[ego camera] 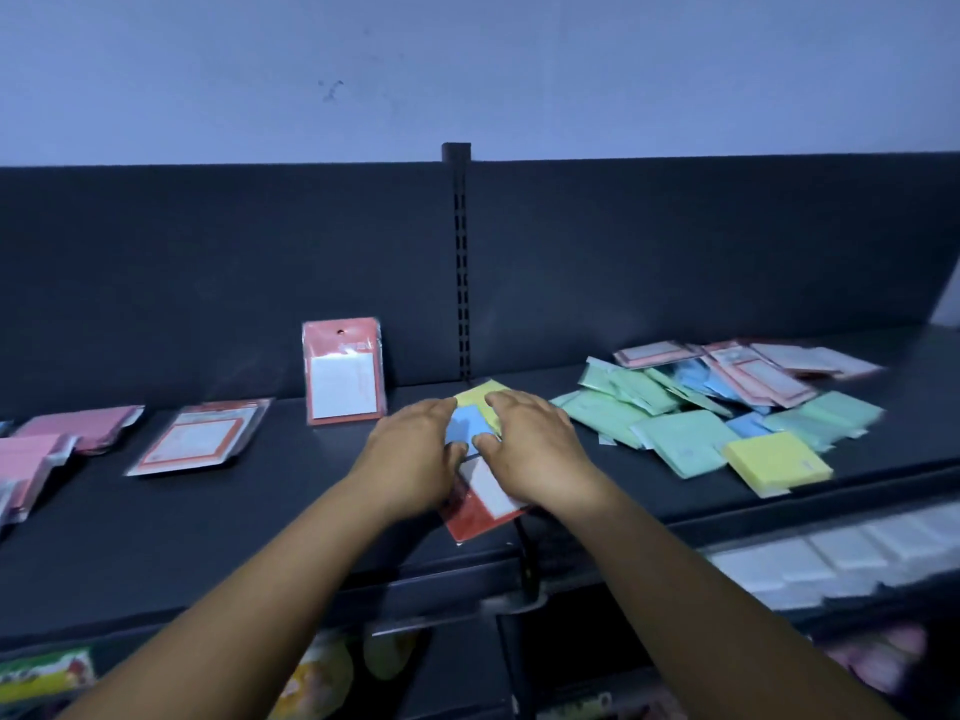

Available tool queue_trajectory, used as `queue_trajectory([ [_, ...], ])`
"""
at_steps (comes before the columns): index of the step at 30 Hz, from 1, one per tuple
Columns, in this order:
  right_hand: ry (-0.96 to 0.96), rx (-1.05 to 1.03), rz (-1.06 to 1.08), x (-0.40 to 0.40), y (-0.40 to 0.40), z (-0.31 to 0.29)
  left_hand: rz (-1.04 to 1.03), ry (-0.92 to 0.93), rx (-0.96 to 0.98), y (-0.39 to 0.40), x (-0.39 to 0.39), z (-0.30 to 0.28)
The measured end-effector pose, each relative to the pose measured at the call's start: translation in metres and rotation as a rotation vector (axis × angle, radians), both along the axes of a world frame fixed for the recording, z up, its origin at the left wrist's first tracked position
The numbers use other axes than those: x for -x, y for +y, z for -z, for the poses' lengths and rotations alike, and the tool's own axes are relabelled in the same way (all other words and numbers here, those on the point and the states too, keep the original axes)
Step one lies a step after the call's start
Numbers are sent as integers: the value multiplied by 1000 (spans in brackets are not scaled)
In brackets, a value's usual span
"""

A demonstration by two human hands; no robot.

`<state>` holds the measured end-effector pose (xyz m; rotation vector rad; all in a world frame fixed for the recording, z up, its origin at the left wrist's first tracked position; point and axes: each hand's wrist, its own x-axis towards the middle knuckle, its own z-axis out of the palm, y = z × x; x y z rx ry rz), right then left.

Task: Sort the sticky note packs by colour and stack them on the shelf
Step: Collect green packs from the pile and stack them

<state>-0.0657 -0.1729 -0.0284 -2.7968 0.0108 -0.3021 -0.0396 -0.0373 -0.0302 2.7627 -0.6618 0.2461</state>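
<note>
Both hands rest on a small overlapping bunch of packs at the middle of the dark shelf (260,517). My left hand (410,449) and my right hand (535,444) press down on a blue pack (464,426), a yellow pack (480,393) behind it, and a red-and-white pack (485,504) in front. An unsorted heap (691,407) of green, blue and red-framed packs lies at the right, with a yellow pack (776,462) at its near edge. One red-framed pack (343,371) leans upright against the back panel.
A flat red-framed pack (200,439) and pink packs (67,433) lie at the left. A slotted upright post (460,262) splits the back panel. Below the shelf edge sit white packs (852,553) at the right and colourful goods at the bottom left.
</note>
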Motion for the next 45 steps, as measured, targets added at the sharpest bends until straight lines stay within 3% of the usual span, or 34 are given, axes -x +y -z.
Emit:
queue_trajectory([
  [7,-8,-14,88,5,-66,6,83,53,10,-62,-8,2],
  [21,72,-46,506,-12,-166,11,262,193,-12,-157,-51,-4],
  [30,84,-96,351,-16,-174,13,180,280,-31,-201,-91,3],
  [37,14,-163,228,-11,-175,10,126,208,-60,-210,-100,2],
  [45,148,-151,302,-2,-172,7,113,445,279,-195,-100,-10],
])
